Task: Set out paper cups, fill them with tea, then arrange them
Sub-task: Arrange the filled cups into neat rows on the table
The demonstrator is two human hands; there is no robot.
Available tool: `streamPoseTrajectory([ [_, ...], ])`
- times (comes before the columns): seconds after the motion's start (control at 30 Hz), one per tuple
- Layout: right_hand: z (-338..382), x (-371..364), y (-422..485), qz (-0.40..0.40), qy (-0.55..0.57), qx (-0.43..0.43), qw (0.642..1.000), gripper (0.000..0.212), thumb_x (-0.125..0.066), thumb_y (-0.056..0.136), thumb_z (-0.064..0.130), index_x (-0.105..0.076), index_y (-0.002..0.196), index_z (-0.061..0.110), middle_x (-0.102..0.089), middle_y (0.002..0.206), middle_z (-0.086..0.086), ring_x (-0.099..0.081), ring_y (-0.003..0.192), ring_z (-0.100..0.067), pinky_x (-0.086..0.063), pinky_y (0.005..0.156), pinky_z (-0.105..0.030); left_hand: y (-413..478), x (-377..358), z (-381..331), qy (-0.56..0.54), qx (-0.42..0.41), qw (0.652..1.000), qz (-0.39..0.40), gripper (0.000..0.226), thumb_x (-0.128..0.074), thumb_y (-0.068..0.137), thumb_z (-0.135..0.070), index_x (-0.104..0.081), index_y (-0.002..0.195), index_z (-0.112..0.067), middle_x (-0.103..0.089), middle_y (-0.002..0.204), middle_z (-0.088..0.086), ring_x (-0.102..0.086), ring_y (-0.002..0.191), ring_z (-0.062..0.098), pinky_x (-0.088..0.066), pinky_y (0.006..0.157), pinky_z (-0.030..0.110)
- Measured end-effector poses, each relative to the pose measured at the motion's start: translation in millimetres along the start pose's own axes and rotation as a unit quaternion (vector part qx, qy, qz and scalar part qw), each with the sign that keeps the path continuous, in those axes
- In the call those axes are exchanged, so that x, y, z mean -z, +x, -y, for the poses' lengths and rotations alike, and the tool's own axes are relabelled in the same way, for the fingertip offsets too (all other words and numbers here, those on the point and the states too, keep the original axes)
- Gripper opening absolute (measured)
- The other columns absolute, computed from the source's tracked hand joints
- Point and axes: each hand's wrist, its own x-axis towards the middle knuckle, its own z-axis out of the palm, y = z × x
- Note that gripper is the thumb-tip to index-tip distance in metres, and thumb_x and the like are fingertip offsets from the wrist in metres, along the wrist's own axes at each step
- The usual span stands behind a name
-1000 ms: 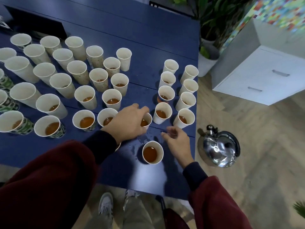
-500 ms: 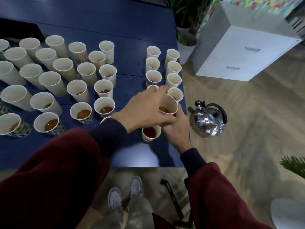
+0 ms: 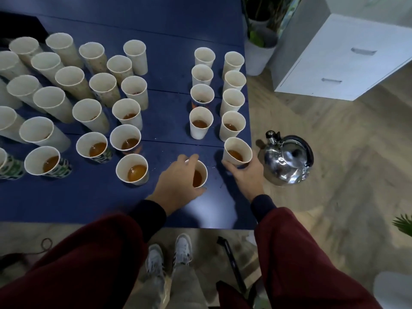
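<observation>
Many paper cups stand on a dark blue table (image 3: 174,25), most with brown tea in them. My left hand (image 3: 178,181) is wrapped around a tea-filled cup (image 3: 200,175) near the table's front. My right hand (image 3: 245,175) grips another tea cup (image 3: 236,151) at the table's right edge, at the near end of a two-column row of cups (image 3: 201,122). A big cluster of cups (image 3: 93,103) fills the table's left side, with a single tea cup (image 3: 133,168) closest to my left hand.
A shiny steel kettle (image 3: 288,159) sits on the wooden floor just right of the table. A white drawer cabinet (image 3: 343,61) and a potted plant (image 3: 258,52) stand behind it. My shoes (image 3: 169,255) show below the table's front edge.
My right hand took one cup out to the right edge, at the near end of the right column. My left hand came down onto the cup nearer the front.
</observation>
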Motion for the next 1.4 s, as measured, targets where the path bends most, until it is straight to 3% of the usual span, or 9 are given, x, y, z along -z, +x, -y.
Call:
streamPoseTrajectory([
  [0.33,-18,-11,7,0.036,-0.020,-0.003,0.999,0.065,-0.094,0.070,0.025,-0.057,0.123,0.016,-0.069,0.114,0.003,-0.064,0.101,-0.011,-0.050,0.084,-0.019,0,1,2,-0.008,0.011,0.998,-0.060,0.071,-0.077,0.082,-0.043,-0.043,0.139,-0.018,-0.054,0.127,0.007,-0.056,0.109,0.024,-0.045,0.082,0.028],
  [0.5,-18,0,-10,0.020,0.008,-0.003,1.000,0.064,-0.078,0.075,-0.001,-0.048,0.126,0.022,-0.059,0.125,0.003,-0.058,0.116,-0.007,-0.048,0.107,-0.039,6,18,-1,-0.012,0.036,0.998,-0.047,0.069,-0.078,0.080,-0.045,-0.044,0.135,-0.022,-0.054,0.127,0.004,-0.055,0.111,0.025,-0.047,0.084,0.033],
  [0.57,-8,7,-26,-0.043,0.025,-0.013,0.999,0.060,-0.073,0.078,-0.003,-0.048,0.130,0.014,-0.056,0.128,-0.004,-0.055,0.115,0.004,-0.046,0.106,-0.027,7,28,-2,-0.010,0.032,0.998,-0.056,0.068,-0.077,0.079,-0.046,-0.045,0.134,-0.023,-0.055,0.126,0.004,-0.056,0.113,0.028,-0.047,0.085,0.035],
  [0.63,8,10,-46,-0.077,0.016,0.027,0.997,0.055,-0.071,0.080,-0.003,-0.050,0.130,0.006,-0.056,0.124,-0.006,-0.052,0.109,0.014,-0.043,0.094,-0.010,7,39,-5,0.003,0.023,0.998,-0.060,0.065,-0.074,0.081,-0.049,-0.047,0.133,-0.024,-0.056,0.122,0.004,-0.056,0.111,0.028,-0.044,0.084,0.035],
  [0.83,57,-27,-80,0.104,-0.003,0.119,0.987,0.074,-0.085,0.080,0.017,-0.045,0.142,0.014,-0.056,0.140,0.004,-0.052,0.127,0.002,-0.041,0.101,-0.010,-6,63,-11,0.015,-0.014,0.996,-0.086,0.053,-0.072,0.074,-0.057,-0.053,0.110,-0.024,-0.060,0.101,0.001,-0.060,0.096,0.028,-0.044,0.075,0.037],
  [1.0,83,-51,-86,0.093,0.016,0.135,0.986,0.081,-0.086,0.070,0.025,-0.043,0.139,0.029,-0.064,0.127,0.010,-0.064,0.111,-0.005,-0.054,0.090,-0.026,-23,77,-7,0.021,-0.045,0.996,-0.071,0.066,-0.075,0.068,-0.061,-0.051,0.118,-0.026,-0.061,0.108,-0.002,-0.061,0.102,0.025,-0.045,0.079,0.038],
  [1.2,92,-67,-91,0.072,-0.007,0.140,0.987,0.089,-0.086,0.069,0.027,-0.038,0.145,0.028,-0.068,0.117,0.007,-0.069,0.100,-0.013,-0.058,0.083,-0.044,-42,99,29,-0.051,-0.079,0.995,-0.047,0.090,-0.073,0.068,-0.070,-0.038,0.141,-0.029,-0.057,0.132,-0.003,-0.058,0.116,0.021,-0.050,0.094,0.042],
  [1.3,94,-75,-85,0.046,0.002,0.126,0.991,0.072,-0.088,0.074,0.021,-0.047,0.133,0.025,-0.065,0.116,0.014,-0.066,0.103,-0.010,-0.057,0.085,-0.036,-47,97,60,-0.072,-0.034,0.990,-0.119,0.083,-0.066,0.079,-0.068,-0.039,0.143,-0.024,-0.053,0.140,0.002,-0.056,0.122,0.024,-0.050,0.097,0.046],
  [1.4,90,-83,-73,0.012,-0.015,0.091,0.996,0.059,-0.088,0.076,0.022,-0.047,0.119,0.026,-0.062,0.107,0.017,-0.064,0.096,-0.004,-0.053,0.083,-0.026,-52,84,93,-0.069,0.036,0.978,-0.195,0.071,-0.069,0.081,-0.062,-0.050,0.131,-0.015,-0.055,0.128,0.009,-0.057,0.113,0.029,-0.050,0.088,0.041],
])
